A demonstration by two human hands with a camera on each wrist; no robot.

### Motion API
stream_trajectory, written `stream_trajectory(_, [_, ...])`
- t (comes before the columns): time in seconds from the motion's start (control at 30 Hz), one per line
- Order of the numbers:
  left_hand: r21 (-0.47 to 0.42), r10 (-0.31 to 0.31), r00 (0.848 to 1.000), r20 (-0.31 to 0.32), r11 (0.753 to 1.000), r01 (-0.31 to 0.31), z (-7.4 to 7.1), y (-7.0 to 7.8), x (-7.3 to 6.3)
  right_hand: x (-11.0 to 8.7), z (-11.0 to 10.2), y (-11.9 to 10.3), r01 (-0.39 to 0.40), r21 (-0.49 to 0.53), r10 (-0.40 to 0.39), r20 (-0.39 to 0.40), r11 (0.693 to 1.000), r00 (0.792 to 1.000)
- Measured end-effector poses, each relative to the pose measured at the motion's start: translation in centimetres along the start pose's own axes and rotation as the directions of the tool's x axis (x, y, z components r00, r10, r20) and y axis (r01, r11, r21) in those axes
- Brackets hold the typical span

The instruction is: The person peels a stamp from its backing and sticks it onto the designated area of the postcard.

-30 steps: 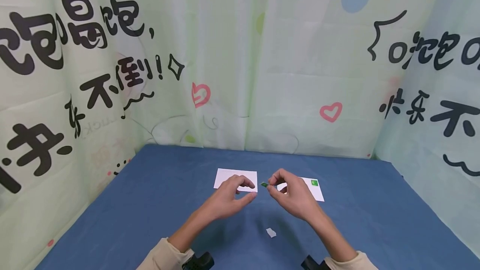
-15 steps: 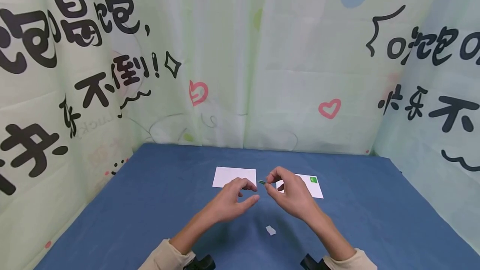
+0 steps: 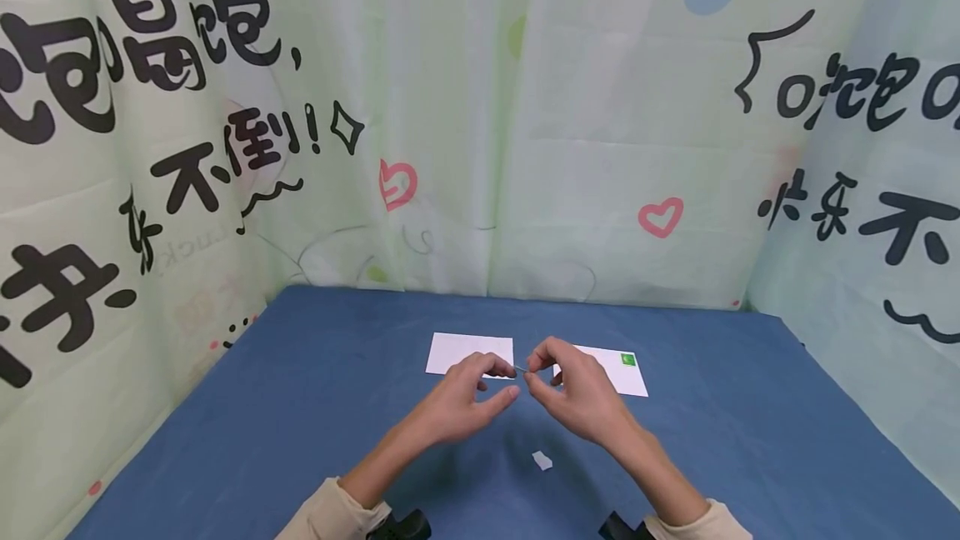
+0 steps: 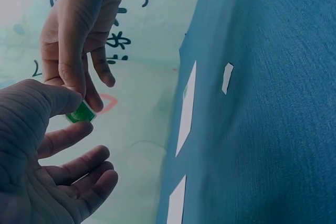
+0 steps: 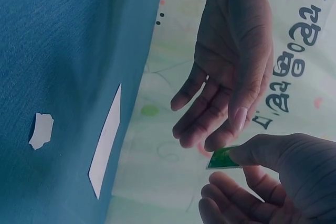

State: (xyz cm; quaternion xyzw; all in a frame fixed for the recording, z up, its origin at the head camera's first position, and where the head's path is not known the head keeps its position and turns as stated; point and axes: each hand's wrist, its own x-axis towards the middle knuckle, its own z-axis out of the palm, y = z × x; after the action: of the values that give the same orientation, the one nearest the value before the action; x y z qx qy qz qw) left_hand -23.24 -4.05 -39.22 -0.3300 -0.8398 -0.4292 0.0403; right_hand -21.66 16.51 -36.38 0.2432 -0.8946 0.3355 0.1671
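Observation:
My right hand (image 3: pixel 581 398) pinches a small green stamp (image 5: pixel 222 159) with a pale, toothed edge, holding it above the table between thumb and index finger. Facing it from the other side, my left hand (image 3: pixel 461 407) has its thumb and index finger spread apart. The left index fingertip is at the stamp's edge; whether it touches is hard to tell. A blank white paper rectangle (image 3: pixel 468 348), like an envelope or card, lies beyond the left hand. Behind the right hand is a second white rectangle (image 3: pixel 632 382), partly hidden, with a green stamp (image 3: pixel 627 359) at its upper right corner.
A small torn-looking white paper scrap (image 3: pixel 542 461) lies nearer me on the blue tablecloth (image 3: pixel 337 373). Pale printed curtains (image 3: pixel 577 148) enclose the table at the back and both sides. Dark wrist devices (image 3: pixel 405 526) sit at both cuffs.
The right hand has shifted slightly left, bringing the stamp up to the left index fingertip. The stamp has turned nearly edge-on to the head view. The head view tilted slightly.

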Motion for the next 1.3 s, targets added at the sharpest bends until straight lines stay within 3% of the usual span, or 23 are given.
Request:
stream_trajectory(0.6, [-0.02,0.015,1.0,-0.02,1.0,-0.016,-0.1,0.12,-0.08,-0.23,0.36,-0.49,0.043,0.007,-0.043,0.026,0.999,0.999])
stream_trajectory(1.3, [-0.02,0.056,0.997,-0.049,0.998,-0.057,-0.04,0.39,-0.04,-0.5,0.99,-0.61,0.09,-0.007,-0.09,-0.001,0.996,0.996])
